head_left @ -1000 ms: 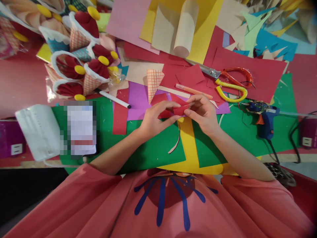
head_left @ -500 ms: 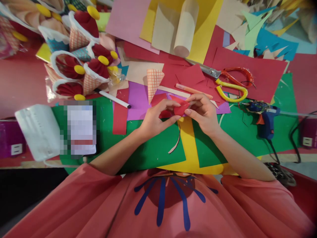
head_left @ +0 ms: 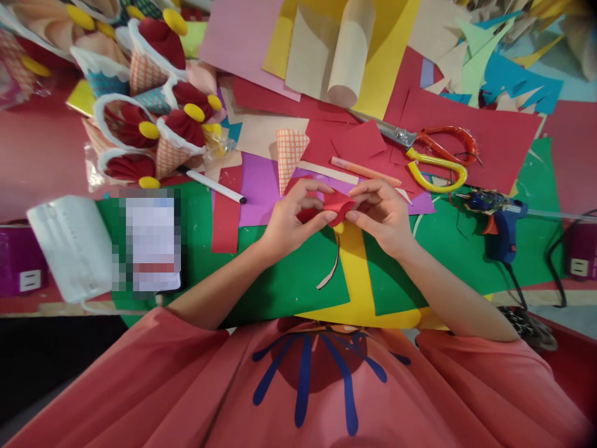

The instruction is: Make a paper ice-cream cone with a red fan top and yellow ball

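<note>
Between my two hands is a small red piece, of paper or felt, [head_left: 338, 205] with a wavy, curved lower edge. My left hand [head_left: 298, 214] pinches its left side between thumb and fingers. On the right side, the thumb and fingertips of my right hand [head_left: 380, 214] are closed on it. Just beyond my left hand a checked cone [head_left: 291, 155] lies point down on purple and red sheets. A peach stick [head_left: 365, 171] lies beyond my right hand. Below the red piece a thin curled strip [head_left: 330, 274] rests on the green sheet [head_left: 289, 280].
Scissors [head_left: 415, 140] lie beyond my right hand, and a blue glue gun [head_left: 504, 218] is to the right. At left are a phone [head_left: 153, 242], a white box [head_left: 69, 249], a marker [head_left: 214, 186] and several finished cones [head_left: 180, 137]. A paper roll [head_left: 352, 53] stands at the back.
The red piece has turned and bent between my fingers, so its lower edge now shows a wave. My left fingers have shifted slightly left. Other things have stayed in place.
</note>
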The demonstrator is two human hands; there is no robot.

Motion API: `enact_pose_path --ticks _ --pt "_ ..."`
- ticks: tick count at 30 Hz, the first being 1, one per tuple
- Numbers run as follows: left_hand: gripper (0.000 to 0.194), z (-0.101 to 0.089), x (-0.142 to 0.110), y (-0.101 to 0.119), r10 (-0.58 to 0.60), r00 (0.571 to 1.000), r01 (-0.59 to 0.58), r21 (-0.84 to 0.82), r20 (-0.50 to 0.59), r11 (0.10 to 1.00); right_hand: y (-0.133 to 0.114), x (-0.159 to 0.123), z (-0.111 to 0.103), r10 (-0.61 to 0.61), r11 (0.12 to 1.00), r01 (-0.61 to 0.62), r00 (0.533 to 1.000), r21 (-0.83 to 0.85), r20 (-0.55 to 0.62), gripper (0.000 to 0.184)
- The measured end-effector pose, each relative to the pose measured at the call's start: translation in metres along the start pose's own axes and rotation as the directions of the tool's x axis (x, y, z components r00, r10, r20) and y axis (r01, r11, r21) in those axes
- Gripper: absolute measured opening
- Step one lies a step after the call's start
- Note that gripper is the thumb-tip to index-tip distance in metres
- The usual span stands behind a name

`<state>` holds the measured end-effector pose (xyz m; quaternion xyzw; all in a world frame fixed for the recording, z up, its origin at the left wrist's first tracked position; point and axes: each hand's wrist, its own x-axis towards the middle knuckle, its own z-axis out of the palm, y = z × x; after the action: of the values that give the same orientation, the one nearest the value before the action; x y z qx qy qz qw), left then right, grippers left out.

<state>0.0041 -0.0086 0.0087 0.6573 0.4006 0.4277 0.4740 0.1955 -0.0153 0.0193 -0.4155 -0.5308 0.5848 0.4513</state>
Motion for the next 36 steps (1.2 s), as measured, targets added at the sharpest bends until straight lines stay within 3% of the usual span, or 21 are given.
enact_pose_path --ticks 4,9,18,24,28,31,36 --pt "0.039 -0.0002 0.0016 0.0003 -0.08 0.996 0.079 -0.041 -0.029 0.996 0.0023 -0.0029 0.0 0.0 0.999 0.001 0.999 -0.044 0.035 0.038" --pt "0.034 0.0007 0.0053 0.0006 -0.07 0.997 0.067 -0.105 -0.027 0.992 0.0036 -0.0042 -0.0005 -0.008 0.997 0.011 0.999 -0.081 0.047 0.034" --pt "0.036 -0.0008 0.0047 -0.002 -0.086 0.996 0.085 -0.025 -0.015 0.996 0.0043 -0.0025 -0.0009 -0.012 0.996 0.016 0.999 -0.086 0.044 0.034" --pt "0.044 0.0002 -0.0008 -0.0081 0.091 0.992 -0.102 -0.133 -0.091 0.986 0.003 0.0031 -0.0021 0.026 0.997 -0.031 0.998 -0.069 -0.063 0.034" --pt "0.026 -0.0006 -0.0012 -0.0046 0.096 0.994 -0.093 0.052 -0.056 0.994 0.0031 0.0039 -0.0031 0.048 0.995 -0.058 0.993 -0.087 -0.112 0.034" --pt "0.025 -0.0023 0.0011 -0.0022 0.128 0.992 -0.127 0.168 0.007 0.978 0.0018 0.0033 -0.003 0.051 0.994 -0.062 0.992 -0.092 -0.119 0.034" --pt "0.027 -0.0027 0.003 -0.0078 0.058 0.998 -0.059 0.105 0.015 0.993 -0.0022 0.0019 -0.0005 0.027 0.994 -0.037 0.994 -0.1 -0.104 0.032"
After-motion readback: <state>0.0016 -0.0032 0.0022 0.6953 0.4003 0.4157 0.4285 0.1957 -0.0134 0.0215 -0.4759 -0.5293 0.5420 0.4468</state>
